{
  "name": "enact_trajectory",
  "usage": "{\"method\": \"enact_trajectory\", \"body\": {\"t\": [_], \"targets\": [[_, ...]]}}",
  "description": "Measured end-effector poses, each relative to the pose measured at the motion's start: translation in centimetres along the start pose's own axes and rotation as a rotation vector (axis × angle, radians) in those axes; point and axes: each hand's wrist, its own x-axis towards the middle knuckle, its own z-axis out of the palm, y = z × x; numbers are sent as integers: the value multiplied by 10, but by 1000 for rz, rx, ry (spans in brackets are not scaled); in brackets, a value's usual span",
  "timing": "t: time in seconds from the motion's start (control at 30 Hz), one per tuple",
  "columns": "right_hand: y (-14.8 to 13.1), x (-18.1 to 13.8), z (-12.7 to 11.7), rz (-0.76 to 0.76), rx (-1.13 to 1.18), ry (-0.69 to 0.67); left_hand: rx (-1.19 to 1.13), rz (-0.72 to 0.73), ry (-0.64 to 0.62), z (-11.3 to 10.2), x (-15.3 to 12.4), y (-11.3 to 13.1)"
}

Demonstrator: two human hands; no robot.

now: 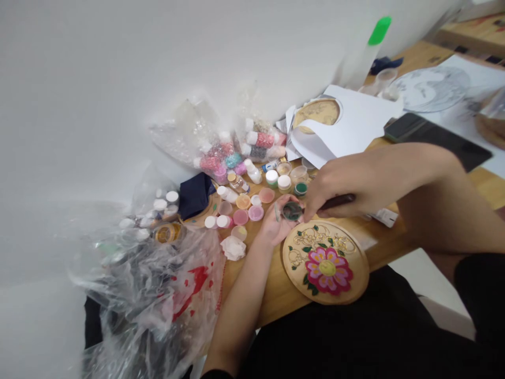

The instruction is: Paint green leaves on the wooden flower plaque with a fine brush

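My left hand (276, 221) is wrapped round a small clear cup (292, 210) with dark green stuff inside. Over that cup, my right hand (331, 184) grips a tool with a dark brown handle (337, 201); its tip is at the cup and too small to make out. Just below both hands lies a round wooden plaque (290, 271), decorated with a pink flower (328, 268), green leaves and gold outlines. An open jar of dark green (301, 188) stands close behind the cup.
Left of my hands are several small pots (240, 216), white-capped bottles (252, 171) and a crumpled tissue (233, 247). Plastic bags (158, 300) cover the left side. Behind are bags of coloured granules (221, 158), paper sheets (355, 118) and a dark phone (437, 139), near a white wall.
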Motion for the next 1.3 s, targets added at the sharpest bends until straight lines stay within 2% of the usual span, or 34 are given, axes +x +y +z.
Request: {"method": "enact_trajectory", "body": {"t": [0.23, 0.5, 0.83, 1.0, 1.2, 1.3], "targets": [[2, 0, 1, 12, -34, 47, -14, 51, -29, -4, 1, -2], [3, 3, 1, 31, -65, 75, -17, 24, -7, -1, -1, 0], [-4, 2, -2, 14, -39, -27, -22, 35, -12, -4, 1, -2], [-2, 3, -1, 18, -38, 29, -25, 64, -50, -4, 0, -2], [0, 4, 0, 53, -70, 77, 19, 34, -19, -2, -2, 0], [2, 3, -1, 20, -28, 50, 16, 48, -38, -1, -2, 0]]}}
